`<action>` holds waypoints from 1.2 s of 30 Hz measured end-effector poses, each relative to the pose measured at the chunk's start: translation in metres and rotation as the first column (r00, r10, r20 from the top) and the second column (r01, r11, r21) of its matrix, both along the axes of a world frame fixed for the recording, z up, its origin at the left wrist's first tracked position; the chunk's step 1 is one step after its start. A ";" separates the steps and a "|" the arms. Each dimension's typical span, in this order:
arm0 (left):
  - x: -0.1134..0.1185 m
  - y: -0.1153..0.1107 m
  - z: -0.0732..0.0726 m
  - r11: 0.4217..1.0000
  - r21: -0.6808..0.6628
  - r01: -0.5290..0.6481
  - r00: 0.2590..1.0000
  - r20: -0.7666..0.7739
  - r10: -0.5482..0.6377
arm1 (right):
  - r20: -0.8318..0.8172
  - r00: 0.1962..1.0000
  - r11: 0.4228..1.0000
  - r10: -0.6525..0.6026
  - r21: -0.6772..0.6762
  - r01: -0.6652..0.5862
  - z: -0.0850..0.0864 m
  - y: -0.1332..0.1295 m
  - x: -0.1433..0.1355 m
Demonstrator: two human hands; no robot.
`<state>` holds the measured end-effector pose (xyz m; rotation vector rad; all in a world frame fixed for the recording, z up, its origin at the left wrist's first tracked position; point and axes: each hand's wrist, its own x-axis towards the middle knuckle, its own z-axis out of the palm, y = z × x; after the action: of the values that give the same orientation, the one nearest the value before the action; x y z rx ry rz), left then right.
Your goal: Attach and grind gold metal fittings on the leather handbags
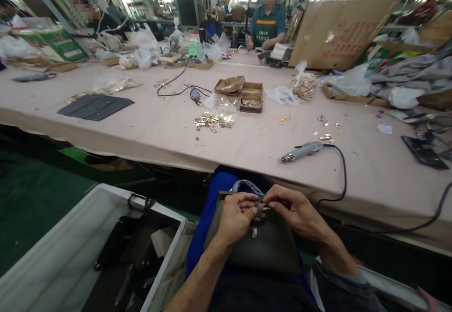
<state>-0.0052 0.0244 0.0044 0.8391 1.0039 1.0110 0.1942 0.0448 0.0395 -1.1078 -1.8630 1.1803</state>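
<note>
A dark olive leather bag (261, 248) lay flat on the person's lap, over a blue apron (212, 199), with a small metal clasp (254, 232) showing on its front. At its top edge sat a small brass fitting (264, 207), too small to make out in detail. The left hand (235, 215) and the right hand (296, 208) met over that edge, and the fingers (254, 210) of both were pinched narrowly on the fitting from either side, the bag just beneath them. A clear plastic bag (247, 187) peeked out behind the hands.

Beyond the lap ran the pink table (141, 133). On it lay a grey electric screwdriver (303, 151) with a black cord, a scatter of brass parts (213, 120), a small cardboard box (251, 97) of more parts, and a dark grey mat (95, 107). A white bin (70, 250) stood on the floor to the left. Two other people sat at the far side.
</note>
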 end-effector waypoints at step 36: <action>0.007 -0.014 -0.011 0.990 0.082 -0.117 0.956 -0.261 0.135 | 0.097 0.899 0.901 -0.428 -0.039 0.433 -0.043 -0.038 -0.047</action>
<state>0.0016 0.0105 -0.0069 0.9943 1.2716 1.0627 0.1476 0.0066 -0.0032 -1.5317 -1.5361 0.9440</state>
